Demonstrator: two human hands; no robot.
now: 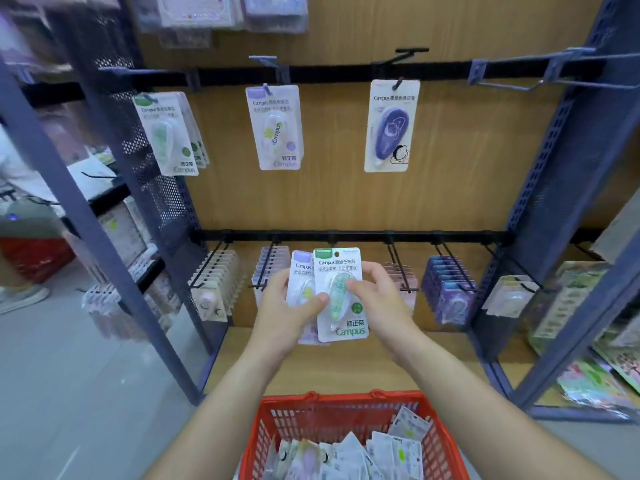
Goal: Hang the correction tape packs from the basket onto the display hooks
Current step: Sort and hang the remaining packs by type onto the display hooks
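Centre frame, above the basket (339, 398), left hand (287, 317) and right hand (384, 306) pinch a green pack (343, 271) over a purple pack (299, 268), apparently separating them; next, its hole must meet the upper-left hook (148, 97).

Basket (341, 399) cut off below, rear pack (300, 268) half behind green pack (341, 271), top goods (201, 15) blurred, maybe stickers
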